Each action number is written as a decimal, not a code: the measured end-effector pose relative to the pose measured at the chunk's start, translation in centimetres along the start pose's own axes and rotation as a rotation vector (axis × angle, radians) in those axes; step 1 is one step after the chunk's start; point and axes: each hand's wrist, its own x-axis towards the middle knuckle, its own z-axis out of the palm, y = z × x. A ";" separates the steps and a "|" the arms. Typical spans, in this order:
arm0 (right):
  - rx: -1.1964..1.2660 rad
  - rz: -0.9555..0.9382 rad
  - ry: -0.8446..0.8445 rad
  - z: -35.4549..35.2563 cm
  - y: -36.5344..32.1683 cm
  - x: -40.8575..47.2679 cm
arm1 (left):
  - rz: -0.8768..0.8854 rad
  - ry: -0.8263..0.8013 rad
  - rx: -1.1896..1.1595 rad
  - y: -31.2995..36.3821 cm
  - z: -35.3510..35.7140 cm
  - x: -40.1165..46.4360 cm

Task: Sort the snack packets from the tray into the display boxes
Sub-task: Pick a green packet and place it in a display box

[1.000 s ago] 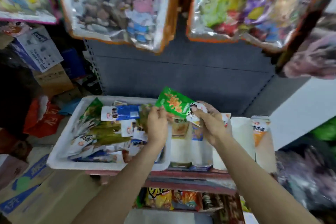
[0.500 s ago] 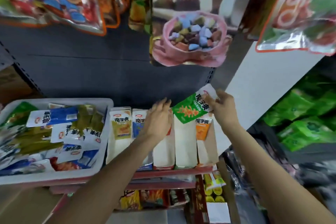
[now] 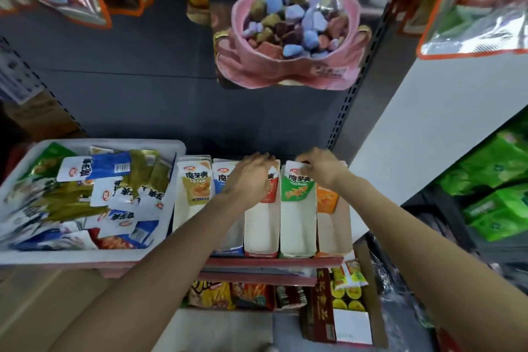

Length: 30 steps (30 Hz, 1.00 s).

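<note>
Both hands are over the row of display boxes on the shelf. The right hand (image 3: 321, 170) pinches the top edge of a green packet (image 3: 297, 186), which stands at the far end of the 4th box from the left (image 3: 298, 226), just beside an orange packet (image 3: 326, 198) in the next box. The left hand (image 3: 251, 177) rests with relaxed, straight fingers on the packets 1 box to the left, holding nothing. This looks like the placing step; next the right hand should let go and go back to the tray (image 3: 94, 256) on the left, which is full of mixed packets.
</note>
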 end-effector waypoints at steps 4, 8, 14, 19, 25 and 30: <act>-0.092 0.010 0.029 1.5 0.2 0.6 | -0.001 0.021 0.003 -0.2 0.4 -0.1; -0.192 -0.033 0.259 2.9 0.2 0.8 | 0.015 0.067 0.005 -0.3 0.6 -0.1; -0.144 -0.104 0.422 4.0 0.6 0.5 | 0.035 0.069 -0.016 -0.5 0.6 0.0; -0.021 -0.068 0.278 2.8 0.8 0.7 | 0.037 0.061 -0.012 -0.5 0.6 0.2; 0.004 -0.023 0.269 2.4 1.1 1.0 | 0.022 0.052 -0.012 -0.3 0.6 0.2; -0.037 -0.054 0.300 2.9 0.3 1.2 | 0.019 0.065 0.007 0.0 0.4 0.3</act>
